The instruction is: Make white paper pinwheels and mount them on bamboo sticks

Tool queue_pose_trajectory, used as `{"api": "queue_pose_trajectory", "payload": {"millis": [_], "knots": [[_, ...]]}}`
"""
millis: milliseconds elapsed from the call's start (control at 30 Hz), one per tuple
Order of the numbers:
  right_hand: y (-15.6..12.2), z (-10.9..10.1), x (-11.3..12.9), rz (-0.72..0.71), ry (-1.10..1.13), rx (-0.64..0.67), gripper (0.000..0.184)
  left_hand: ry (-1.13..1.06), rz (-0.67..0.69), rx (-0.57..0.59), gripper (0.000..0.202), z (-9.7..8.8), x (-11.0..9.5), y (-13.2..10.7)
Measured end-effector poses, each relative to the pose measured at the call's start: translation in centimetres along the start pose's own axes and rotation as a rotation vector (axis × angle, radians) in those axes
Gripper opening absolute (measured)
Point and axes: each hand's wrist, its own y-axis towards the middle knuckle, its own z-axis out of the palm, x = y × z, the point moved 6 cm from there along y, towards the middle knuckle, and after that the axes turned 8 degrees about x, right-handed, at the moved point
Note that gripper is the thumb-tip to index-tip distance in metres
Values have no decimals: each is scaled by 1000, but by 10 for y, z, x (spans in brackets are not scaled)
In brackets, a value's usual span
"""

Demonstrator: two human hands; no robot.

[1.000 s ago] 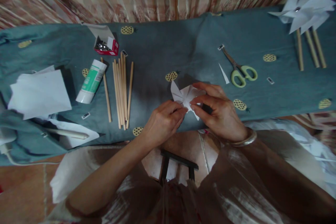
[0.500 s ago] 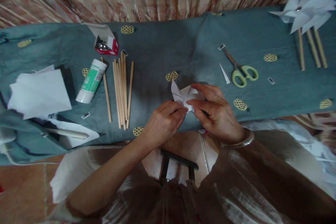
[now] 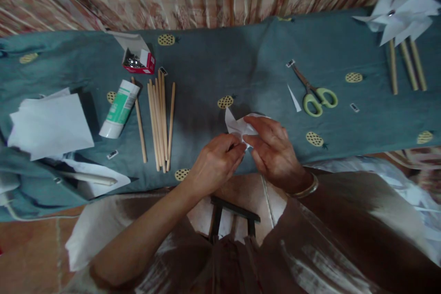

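A small folded white paper piece (image 3: 237, 126) lies at the near edge of a table under a teal cloth (image 3: 220, 64). Both hands pinch it. My left hand (image 3: 215, 165) grips its lower left part with thumb and fingers closed. From the right, my right hand (image 3: 274, 151) covers most of the paper, its fingers pressed on the folds. A metal bangle circles the right wrist. Only the paper's upper left flap shows.
Several wooden sticks (image 3: 159, 117), a glue bottle (image 3: 119, 108) and a red box of pins (image 3: 138, 59) lie to the left. A stack of white paper (image 3: 50, 126) sits far left. Green scissors (image 3: 315, 94) lie right. Finished paper pinwheels (image 3: 401, 16) rest at the far right corner.
My right hand has slid left and nearer over the paper, hiding more of it. The left hand keeps its pinch in nearly the same place.
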Motion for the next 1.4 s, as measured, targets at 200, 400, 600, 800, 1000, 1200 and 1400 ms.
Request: {"api": "queue_pose_trajectory", "payload": {"millis": [200, 400, 600, 800, 1000, 1200, 1400], "knots": [[-4, -6, -12, 44, 145, 33, 29, 27, 1, 5, 16, 0, 1, 0], [-8, -9, -16, 31, 149, 54, 32, 19, 26, -3, 15, 0, 0, -1], [-5, -1, -6, 20, 36, 40, 27, 9, -1, 1, 16, 2, 2, -1], [-3, -4, -7, 24, 161, 61, 32, 17, 12, -10, 17, 3, 3, -1], [1, -20, -28, 127, 144, 46, 39, 41, 39, 0, 19, 2, 3, 0], [9, -21, -38, 154, 160, 57, 37, 55, 49, 12, 17, 0, 5, 0], [10, -25, -45, 201, 115, -1, 35, 112, 80, 6, 15, -11, 7, 1]]}}
